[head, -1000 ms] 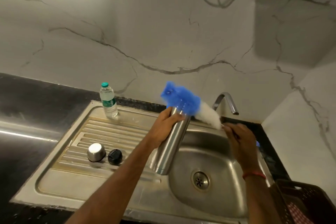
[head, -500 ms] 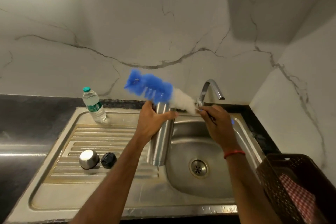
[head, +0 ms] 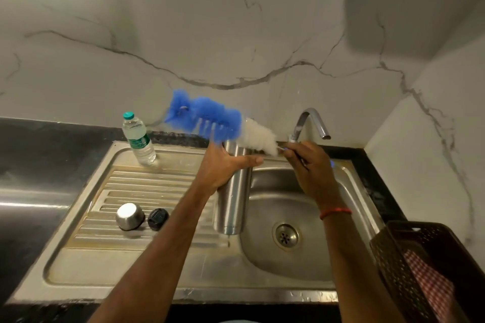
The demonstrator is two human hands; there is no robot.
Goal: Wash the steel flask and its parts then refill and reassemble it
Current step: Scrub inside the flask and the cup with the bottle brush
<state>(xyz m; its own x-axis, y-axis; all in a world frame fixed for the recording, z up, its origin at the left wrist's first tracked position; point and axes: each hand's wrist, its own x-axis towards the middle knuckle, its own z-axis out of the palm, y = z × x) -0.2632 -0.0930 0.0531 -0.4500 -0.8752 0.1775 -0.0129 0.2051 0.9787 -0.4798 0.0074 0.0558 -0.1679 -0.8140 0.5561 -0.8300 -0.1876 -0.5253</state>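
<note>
Head view: the left hand [head: 225,165] wraps around the upper body of the steel flask [head: 231,207], just below its open mouth. It holds the flask upright over the line where the drainboard meets the sink [head: 265,257] basin. The right hand [head: 312,168] pinches the thin handle of the bottle brush [head: 210,120], which lies tilted across the flask's mouth, blue tuft to the left and white bristles nearer the hand.

The flask looks rigid and smooth, probably slick once wet and fairly light while empty, so a full wrap around the body suits it best. The brush head is soft, and its thin stem will likely flex.

Counted: one flask body, one brush, one steel cup lid [head: 130,216] and one black stopper [head: 158,218] side by side on the drainboard. There is also one plastic water bottle [head: 139,139], one tap [head: 312,120] and one dark basket [head: 409,257].
</note>
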